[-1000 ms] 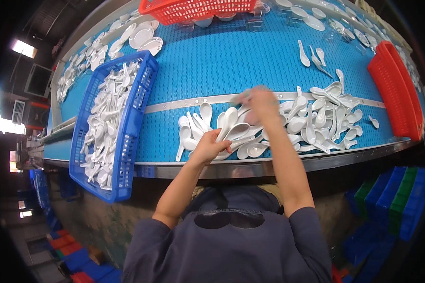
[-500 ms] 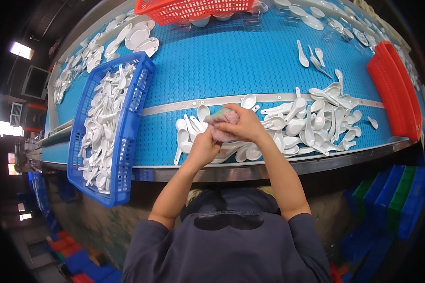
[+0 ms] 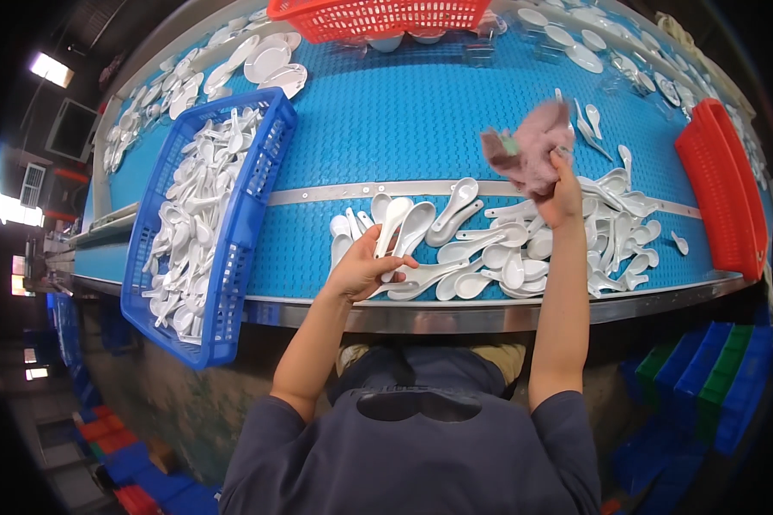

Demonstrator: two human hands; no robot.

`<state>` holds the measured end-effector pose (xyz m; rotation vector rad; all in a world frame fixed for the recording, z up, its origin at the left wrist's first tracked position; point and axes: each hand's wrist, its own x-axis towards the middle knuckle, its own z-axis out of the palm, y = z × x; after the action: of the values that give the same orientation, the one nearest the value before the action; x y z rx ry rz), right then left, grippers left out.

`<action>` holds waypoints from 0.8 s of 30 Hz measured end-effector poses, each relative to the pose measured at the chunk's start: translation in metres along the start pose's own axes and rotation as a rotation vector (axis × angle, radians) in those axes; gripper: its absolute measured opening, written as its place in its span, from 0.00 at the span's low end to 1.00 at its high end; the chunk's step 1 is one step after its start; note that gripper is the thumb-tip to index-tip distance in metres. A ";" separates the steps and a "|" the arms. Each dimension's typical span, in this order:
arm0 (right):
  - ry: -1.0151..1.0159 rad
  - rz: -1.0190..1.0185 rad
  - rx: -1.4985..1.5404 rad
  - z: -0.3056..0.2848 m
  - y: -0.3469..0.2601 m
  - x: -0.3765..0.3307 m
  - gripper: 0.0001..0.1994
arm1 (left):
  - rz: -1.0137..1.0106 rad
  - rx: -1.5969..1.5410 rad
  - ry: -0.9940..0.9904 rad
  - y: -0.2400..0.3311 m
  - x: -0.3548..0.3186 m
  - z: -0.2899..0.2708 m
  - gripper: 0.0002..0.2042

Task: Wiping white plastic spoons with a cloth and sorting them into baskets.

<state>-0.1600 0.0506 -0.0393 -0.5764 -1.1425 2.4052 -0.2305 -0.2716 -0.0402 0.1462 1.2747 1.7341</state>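
My left hand (image 3: 362, 268) is closed on the handle of a white soup spoon (image 3: 392, 221), its bowl pointing away from me. Right beside it is another white spoon (image 3: 416, 223); I cannot tell whether the fingers hold that one too. Out to the right, my right hand (image 3: 564, 196) grips a pink cloth (image 3: 537, 154) with a green patch, raised over the blue belt. Beneath and between my hands spreads a loose heap of white spoons (image 3: 513, 266) along the near edge.
At left, a blue basket (image 3: 247, 184) full of white spoons straddles the table's metal edge (image 3: 404, 320). Red baskets stand at far right (image 3: 723, 193) and far middle (image 3: 378, 21). White plates (image 3: 268, 58) lie at back left, more dishes at back right.
My hands have parted: both were together around the cloth, and now the right one has carried it up and rightward. A spoon now shows in my left hand.
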 end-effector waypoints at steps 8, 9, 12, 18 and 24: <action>-0.531 -0.507 -1.379 0.080 0.090 -0.069 0.26 | 0.096 -0.067 -0.115 -0.015 0.011 0.010 0.27; -0.435 -0.387 -1.188 0.084 0.096 -0.069 0.25 | 0.086 -0.013 -0.162 -0.014 0.012 0.007 0.24; -0.322 -0.332 -1.017 0.090 0.090 -0.062 0.19 | -0.012 0.021 -0.059 -0.009 0.003 0.008 0.22; -0.022 -0.485 -0.967 0.081 0.094 -0.047 0.13 | 0.036 0.017 0.203 0.026 -0.018 -0.002 0.28; -0.150 -0.485 -0.689 0.012 0.044 -0.050 0.18 | 0.877 0.772 1.023 0.113 -0.083 -0.125 0.30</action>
<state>-0.1334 -0.0086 -0.0578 -0.2610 -1.9331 1.6394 -0.3260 -0.4189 0.0276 0.3137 2.9503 1.9558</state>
